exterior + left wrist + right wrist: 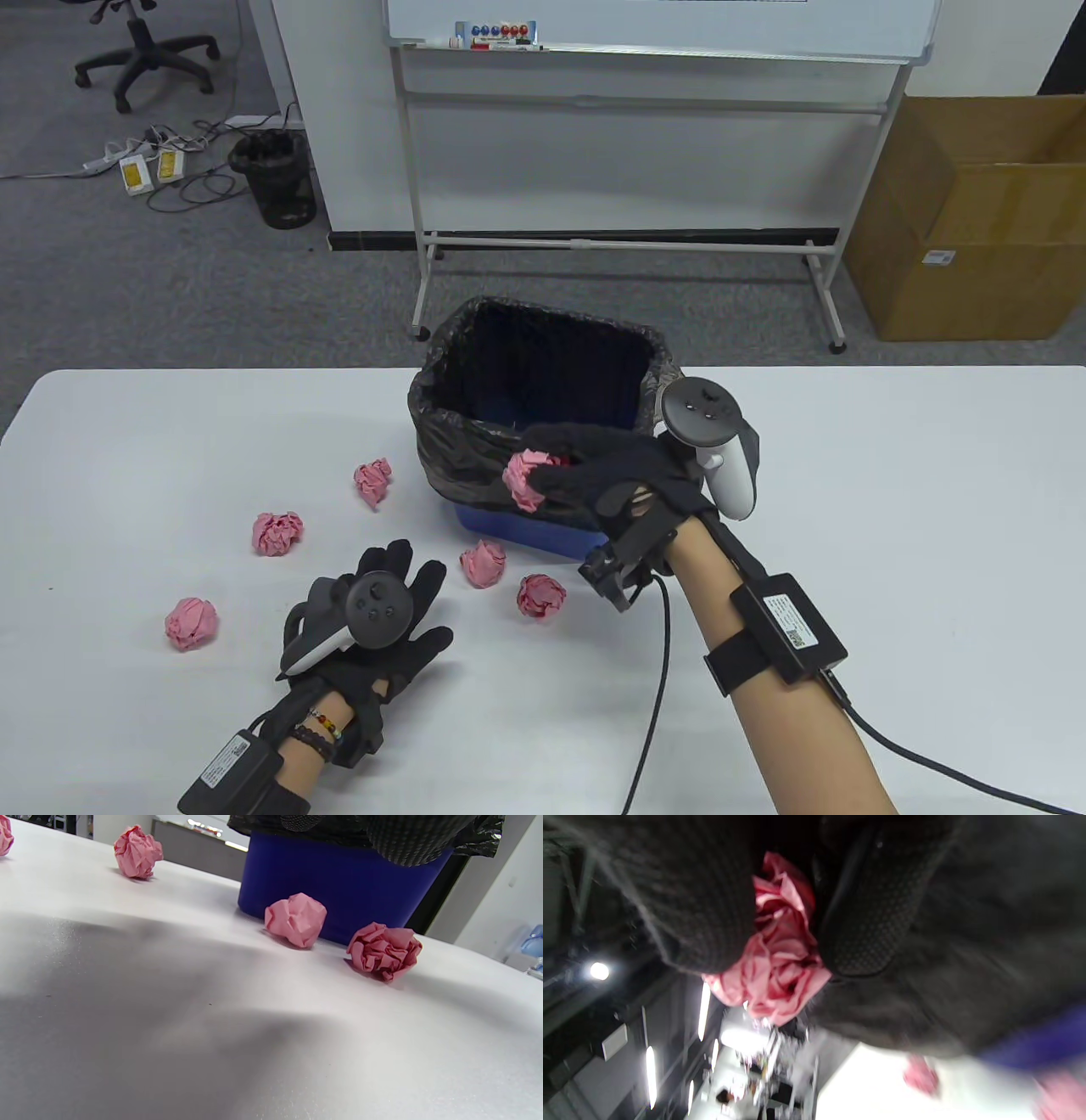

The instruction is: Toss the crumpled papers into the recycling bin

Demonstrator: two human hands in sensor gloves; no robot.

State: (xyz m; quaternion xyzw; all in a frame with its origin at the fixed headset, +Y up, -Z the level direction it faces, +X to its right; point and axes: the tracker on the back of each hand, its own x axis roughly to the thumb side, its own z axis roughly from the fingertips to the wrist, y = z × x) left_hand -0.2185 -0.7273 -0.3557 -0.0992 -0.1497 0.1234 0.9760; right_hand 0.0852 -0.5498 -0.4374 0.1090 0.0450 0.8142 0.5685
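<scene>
Your right hand [632,484] is raised beside the near rim of the recycling bin [543,407], its fingers [865,921] curled in and pinching one crumpled pink paper ball [526,478]. In the right wrist view the held ball [778,955] sits squeezed between two gloved fingers, with part of it poking out below them. It hangs against the bin's black liner on the near side, not inside the opening.

Your left hand [373,628] lies palm down on the worktop [891,509] with its fingers [428,581] spread wide and flat, holding nothing.

Count six crumpled balls in all: one in your right fingers and five loose on the worktop. Just beyond your left fingertips, toward the bin, lies one ball [484,563], and another [541,596] sits just to its right, below your right hand. Both rest close to the bin's blue base, as the left wrist view shows [295,918] [384,950]. Left of your left fingers is a ball [192,623], with another [277,532] beyond it. The fifth [373,480] lies farthest from your left fingers, near the bin's left wall.

There is one bin, blue with a black liner, standing at the far edge of the worktop.
</scene>
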